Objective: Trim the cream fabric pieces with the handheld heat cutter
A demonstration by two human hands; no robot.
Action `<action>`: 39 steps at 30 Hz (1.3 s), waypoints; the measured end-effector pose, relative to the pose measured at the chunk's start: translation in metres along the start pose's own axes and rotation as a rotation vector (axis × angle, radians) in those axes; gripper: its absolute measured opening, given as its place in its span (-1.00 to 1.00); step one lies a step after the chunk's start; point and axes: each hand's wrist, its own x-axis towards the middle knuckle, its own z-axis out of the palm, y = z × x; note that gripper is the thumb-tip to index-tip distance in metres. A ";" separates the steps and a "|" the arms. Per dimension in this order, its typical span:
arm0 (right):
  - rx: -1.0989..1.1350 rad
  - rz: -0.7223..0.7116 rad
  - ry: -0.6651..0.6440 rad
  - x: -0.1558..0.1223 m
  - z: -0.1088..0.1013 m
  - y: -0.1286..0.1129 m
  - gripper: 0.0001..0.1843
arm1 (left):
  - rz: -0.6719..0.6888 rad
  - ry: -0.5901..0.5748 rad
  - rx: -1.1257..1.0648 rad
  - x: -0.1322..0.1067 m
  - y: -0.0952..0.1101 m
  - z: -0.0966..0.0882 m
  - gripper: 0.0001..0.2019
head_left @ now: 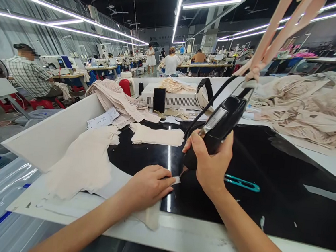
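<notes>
The right hand [212, 159] has its fingers wrapped around a black corded hand tool [228, 114], tip down by the end of a pale fabric strip [153, 217] at the near edge of the bench [192, 234]. The left hand [151, 187] lies on the strip, fingers nearly straight; whether they pinch it I cannot tell. Cream fabric pieces [81, 164] lie toward the bench's left edge, teal thread snips [248, 185] right of the tool.

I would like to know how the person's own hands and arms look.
Both are bare. The left hand and right hand wear no gloves; the left forearm and right forearm show no sleeve, watch or bracelet up to the picture's edge, and no markings. No ring shows, though the right hand is partly hidden.
</notes>
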 end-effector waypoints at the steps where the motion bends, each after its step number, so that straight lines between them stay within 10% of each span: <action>1: 0.002 -0.001 -0.001 0.000 0.000 0.000 -0.51 | -0.001 0.005 -0.005 0.000 0.000 0.000 -0.70; 39: -0.011 0.030 -0.034 -0.013 -0.013 -0.015 -0.58 | -0.015 0.081 -0.060 -0.020 0.003 -0.011 -0.62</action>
